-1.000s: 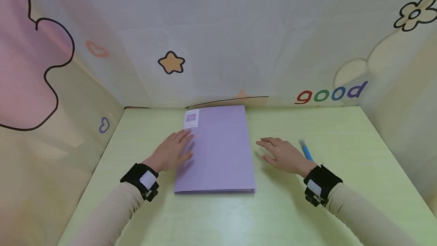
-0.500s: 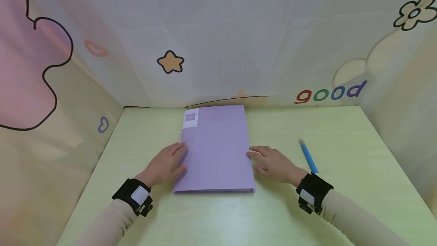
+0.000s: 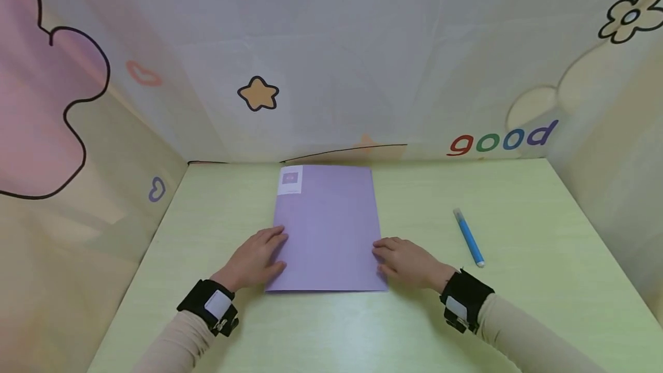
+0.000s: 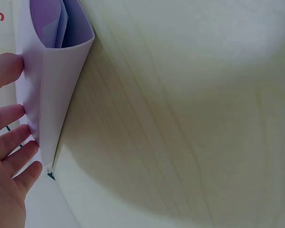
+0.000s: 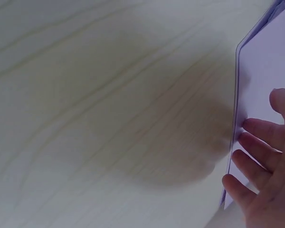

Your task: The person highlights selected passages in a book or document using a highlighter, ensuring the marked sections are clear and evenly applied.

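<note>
A purple file folder (image 3: 326, 223) lies closed on the table, a white label (image 3: 290, 180) at its far left corner. My left hand (image 3: 254, 258) rests on its left edge, fingers spread. In the left wrist view, those fingertips touch the cover beside the wide spine (image 4: 61, 99), and sheets show inside the folder's end. At the right edge is my right hand (image 3: 411, 261), its fingertips touching the cover. The right wrist view shows these fingers (image 5: 256, 152) loosely extended along the folder's open side, not curled round it.
A blue marker pen (image 3: 469, 239) lies on the pale green table (image 3: 518, 206), right of the folder and beyond my right wrist. A printed cloth backdrop (image 3: 331, 62) rises behind the table and along both sides.
Both hands have come down and nearer to me, onto the folder's side edges. My right hand has also moved left, uncovering the marker pen. The folder's far edge sits slightly nearer.
</note>
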`<state>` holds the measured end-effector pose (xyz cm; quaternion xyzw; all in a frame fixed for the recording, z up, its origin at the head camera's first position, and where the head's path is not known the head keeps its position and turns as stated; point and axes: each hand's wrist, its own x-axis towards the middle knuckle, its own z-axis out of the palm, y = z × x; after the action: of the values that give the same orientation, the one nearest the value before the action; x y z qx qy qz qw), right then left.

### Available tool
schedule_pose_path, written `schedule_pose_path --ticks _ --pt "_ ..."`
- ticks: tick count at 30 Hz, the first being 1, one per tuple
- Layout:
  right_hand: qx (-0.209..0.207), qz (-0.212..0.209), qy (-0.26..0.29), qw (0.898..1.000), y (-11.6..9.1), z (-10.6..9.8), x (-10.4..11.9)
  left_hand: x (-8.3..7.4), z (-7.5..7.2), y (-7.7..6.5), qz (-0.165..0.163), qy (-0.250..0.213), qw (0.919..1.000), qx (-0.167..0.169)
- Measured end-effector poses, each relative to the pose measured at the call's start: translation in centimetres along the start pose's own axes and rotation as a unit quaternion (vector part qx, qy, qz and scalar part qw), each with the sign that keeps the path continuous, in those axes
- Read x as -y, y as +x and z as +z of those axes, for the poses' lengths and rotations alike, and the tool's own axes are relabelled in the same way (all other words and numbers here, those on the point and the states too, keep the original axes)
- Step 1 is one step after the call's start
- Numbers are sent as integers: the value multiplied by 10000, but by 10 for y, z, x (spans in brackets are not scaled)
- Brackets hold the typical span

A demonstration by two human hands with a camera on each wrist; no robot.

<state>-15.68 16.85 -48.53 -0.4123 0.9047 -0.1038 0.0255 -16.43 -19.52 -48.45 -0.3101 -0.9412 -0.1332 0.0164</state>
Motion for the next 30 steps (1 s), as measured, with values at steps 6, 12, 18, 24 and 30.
schedule_pose_path --ticks 6,12,18,24,30 --pt "-72 157 124 9998 1 3 2 -1 3 0 -58 -51 10000 -40" --pt "-93 265 167 9995 1 5 5 -3 4 0 -90 -127 9999 -47" --pt "-162 296 219 9992 -2 5 5 -6 7 0 -137 -116 9998 -26" --pt "-246 327 270 9988 -7 6 2 -9 10 2 -101 -95 9999 -79" --pt "-234 409 315 9984 -14 5 0 -19 10 4 -90 -59 9999 -31"
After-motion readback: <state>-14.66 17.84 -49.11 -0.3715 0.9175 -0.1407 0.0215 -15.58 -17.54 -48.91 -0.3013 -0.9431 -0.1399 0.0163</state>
